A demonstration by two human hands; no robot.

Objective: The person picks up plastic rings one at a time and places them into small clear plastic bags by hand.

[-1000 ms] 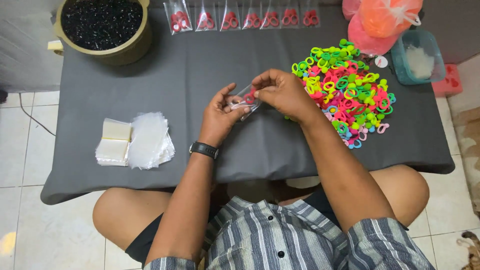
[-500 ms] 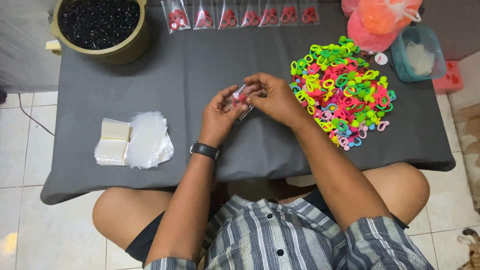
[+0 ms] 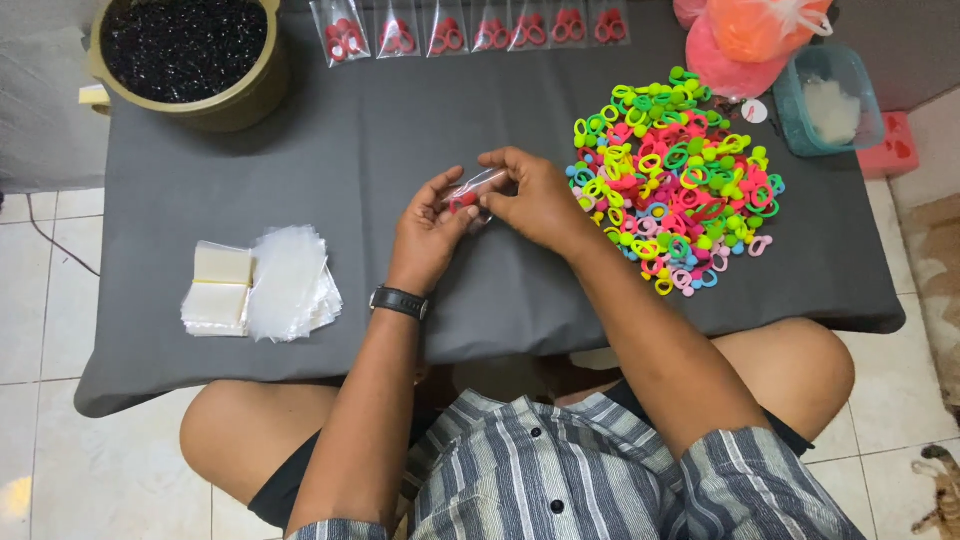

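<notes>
The left hand (image 3: 428, 232) and the right hand (image 3: 535, 200) met over the middle of the gray table (image 3: 380, 130). Both were closed in a pinch on one small clear bag (image 3: 476, 192), one hand at each end, so it stayed flat between them. Something red showed inside the bag, near the left thumb. A black watch (image 3: 400, 302) sat on the left wrist.

A big pile of bright rings (image 3: 675, 180) lay just beside the right hand, probably so they were easy to grab. A stack of empty clear bags (image 3: 262, 282) lay near the left arm. A row of filled bags (image 3: 470, 28) sat along the far edge, out of the way. A round pot of black bits (image 3: 185, 55) stood at the far left corner.
</notes>
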